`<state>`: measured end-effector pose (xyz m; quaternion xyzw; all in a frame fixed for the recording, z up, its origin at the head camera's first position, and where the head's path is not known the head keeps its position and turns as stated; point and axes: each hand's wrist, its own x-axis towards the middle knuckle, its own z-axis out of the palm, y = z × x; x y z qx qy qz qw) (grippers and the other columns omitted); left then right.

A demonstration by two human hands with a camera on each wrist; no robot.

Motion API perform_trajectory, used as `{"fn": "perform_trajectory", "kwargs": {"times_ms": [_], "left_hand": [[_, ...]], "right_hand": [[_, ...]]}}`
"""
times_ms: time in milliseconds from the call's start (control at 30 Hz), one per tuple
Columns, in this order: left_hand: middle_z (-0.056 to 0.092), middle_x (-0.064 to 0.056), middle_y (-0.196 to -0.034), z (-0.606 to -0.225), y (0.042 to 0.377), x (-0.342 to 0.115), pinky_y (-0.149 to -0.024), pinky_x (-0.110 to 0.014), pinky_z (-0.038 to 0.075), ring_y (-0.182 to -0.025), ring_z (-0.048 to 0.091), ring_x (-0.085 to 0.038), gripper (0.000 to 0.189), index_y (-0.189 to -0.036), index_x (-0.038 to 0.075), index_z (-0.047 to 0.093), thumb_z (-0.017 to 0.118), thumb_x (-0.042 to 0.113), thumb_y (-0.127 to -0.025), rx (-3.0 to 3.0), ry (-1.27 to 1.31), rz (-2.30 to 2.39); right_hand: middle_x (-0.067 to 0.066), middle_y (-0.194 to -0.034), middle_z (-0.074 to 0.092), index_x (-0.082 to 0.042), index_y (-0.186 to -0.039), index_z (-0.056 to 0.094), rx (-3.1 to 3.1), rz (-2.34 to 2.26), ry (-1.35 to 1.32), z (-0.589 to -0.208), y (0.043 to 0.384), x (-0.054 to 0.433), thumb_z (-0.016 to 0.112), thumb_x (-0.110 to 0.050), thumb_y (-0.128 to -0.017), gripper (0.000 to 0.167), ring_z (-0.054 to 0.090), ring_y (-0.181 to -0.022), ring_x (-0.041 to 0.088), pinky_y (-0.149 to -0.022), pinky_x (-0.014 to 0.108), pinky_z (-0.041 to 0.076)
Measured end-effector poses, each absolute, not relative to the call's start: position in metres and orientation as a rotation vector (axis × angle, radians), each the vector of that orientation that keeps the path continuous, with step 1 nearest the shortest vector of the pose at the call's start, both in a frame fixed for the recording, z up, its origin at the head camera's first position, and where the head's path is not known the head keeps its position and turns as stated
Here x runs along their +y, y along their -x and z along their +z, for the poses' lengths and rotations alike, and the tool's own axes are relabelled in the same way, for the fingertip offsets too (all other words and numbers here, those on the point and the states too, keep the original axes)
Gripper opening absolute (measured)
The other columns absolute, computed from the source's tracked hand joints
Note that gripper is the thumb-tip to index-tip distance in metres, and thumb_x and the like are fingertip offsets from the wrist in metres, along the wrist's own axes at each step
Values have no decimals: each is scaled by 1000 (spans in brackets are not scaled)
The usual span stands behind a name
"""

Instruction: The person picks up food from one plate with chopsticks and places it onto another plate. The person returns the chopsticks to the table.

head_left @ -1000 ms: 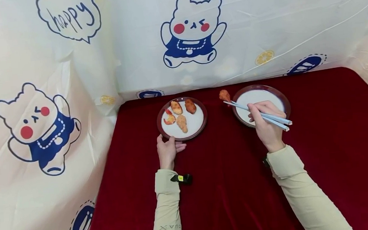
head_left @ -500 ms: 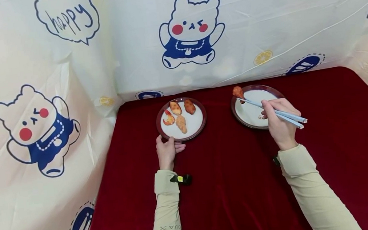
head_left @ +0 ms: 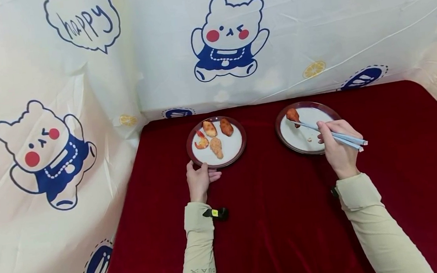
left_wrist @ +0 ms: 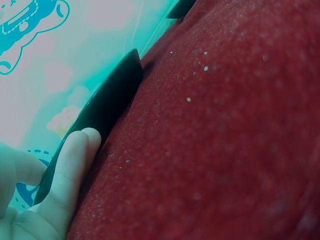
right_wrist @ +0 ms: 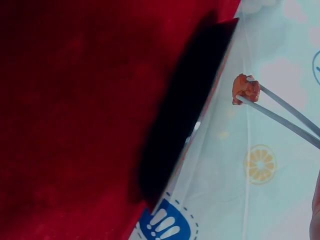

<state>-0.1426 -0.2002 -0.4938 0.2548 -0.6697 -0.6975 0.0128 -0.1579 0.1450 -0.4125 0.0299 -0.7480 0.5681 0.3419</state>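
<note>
In the head view my left hand [head_left: 198, 182] holds the near rim of the left plate [head_left: 239, 150], which is white with a brown rim. The left wrist view has the plate's dark side [left_wrist: 112, 95] between my thumb and fingers [left_wrist: 70, 165]. My right hand [head_left: 340, 147] grips a pair of light blue chopsticks [head_left: 341, 136]. Their tips pinch a reddish-brown chicken drumstick [head_left: 292, 116] above the right plate [head_left: 333, 113]. In the right wrist view the drumstick [right_wrist: 245, 90] hangs between the chopstick tips, apart from the plate.
On the left plate lie a shrimp [head_left: 201, 142], a fried chicken leg [head_left: 216, 147] and two browned pieces [head_left: 210, 128]. A small pale bit [head_left: 310, 139] sits on the right plate. Dark red cloth [head_left: 264, 210] covers the table; a printed white curtain [head_left: 163, 41] stands behind.
My right hand has moved right, carrying the drumstick in the chopsticks from left of the right plate to over it, then slightly lower in view. The left hand stays at its plate.
</note>
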Motion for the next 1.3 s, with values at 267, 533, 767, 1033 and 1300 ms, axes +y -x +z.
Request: {"fn": "perform_trajectory", "kwargs": {"times_ms": [267, 533, 767, 1033, 1300], "left_hand": [[70, -21, -91, -492, 142, -199, -66, -34, 64, -62, 72, -20, 68, -156, 13, 6, 46, 18, -101, -2098, -792, -2151], [70, -23, -95, -491, 140, -199, -66, -34, 64, -63, 72, -21, 67, -156, 13, 7, 46, 19, -101, -2077, -787, -2176], [69, -25, -98, -491, 139, -198, -66, -34, 64, -64, 72, -21, 67, -156, 13, 7, 46, 20, -101, -2072, -780, -2182], [69, -24, -95, -491, 139, -198, -66, -34, 64, -63, 72, -21, 68, -156, 13, 7, 47, 18, -100, -2065, -780, -2180], [67, -30, -104, -471, 134, -199, -73, -38, 63, -75, 73, -30, 69, -156, 12, 4, 45, 16, -101, -2090, -790, -2221]], "right_hand": [[-18, -73, 59, 7, -82, 75, -2064, 1407, 13, -436, 173, 159, 68, -21, -90, 30, 57, -54, -10, -49, 4, 45], [-21, -73, 56, 5, -85, 75, -2127, 1351, 68, -436, 182, 160, 66, -26, -91, 34, 55, -55, -12, -49, 6, 42], [-5, -77, 59, 4, -87, 76, -2181, 1313, 89, -433, 188, 158, 64, -28, -93, 34, 52, -56, -18, -50, 3, 40], [6, -79, 63, 3, -89, 76, -2236, 1286, 115, -431, 192, 156, 60, -37, -95, 44, 51, -57, -19, -55, 3, 40], [11, -80, 64, 1, -89, 76, -2256, 1267, 149, -431, 196, 154, 58, -40, -95, 45, 49, -59, -21, -55, 3, 39]]}}
